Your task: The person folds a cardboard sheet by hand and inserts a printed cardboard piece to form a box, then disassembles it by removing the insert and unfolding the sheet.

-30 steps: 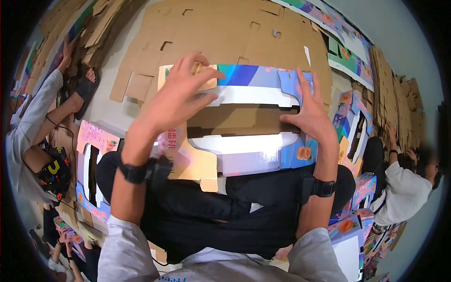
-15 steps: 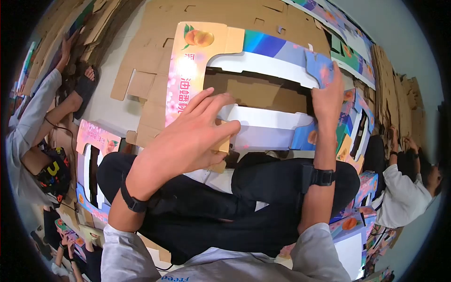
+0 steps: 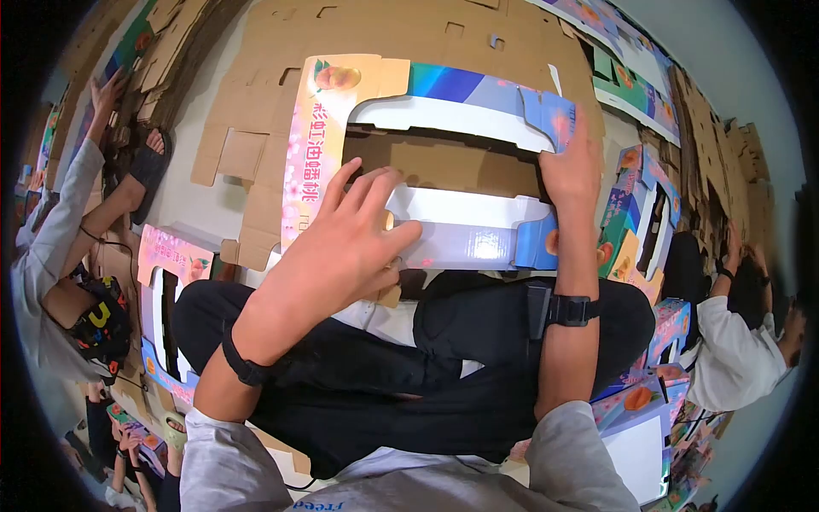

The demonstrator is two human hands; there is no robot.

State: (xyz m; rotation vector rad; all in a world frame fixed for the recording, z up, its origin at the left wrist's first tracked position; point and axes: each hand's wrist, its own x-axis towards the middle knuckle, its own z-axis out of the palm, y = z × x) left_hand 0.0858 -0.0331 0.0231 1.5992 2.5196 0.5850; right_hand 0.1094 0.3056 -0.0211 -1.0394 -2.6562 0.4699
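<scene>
A printed peach carton (image 3: 303, 162) with a large open window in its top lies in front of my crossed legs. At the carton's near left corner is my left hand (image 3: 341, 230), its bent fingers and thumb gripping the corner flap. My right hand (image 3: 573, 175) is wrapped round the right end, by the blue corner flaps; its fingertips are partly hidden. Through the window the brown inside shows between two white inner strips.
Flat brown cardboard (image 3: 273, 51) lies under and beyond the carton. Other printed cartons stand at left (image 3: 171, 247) and right (image 3: 627, 196). Cardboard stacks line both sides. A person's sandalled foot (image 3: 153, 162) is at left; another person (image 3: 734, 350) sits at right.
The carton and both hands have shifted a little to the left in view. My left hand stays at the near left corner and my right hand at the right end.
</scene>
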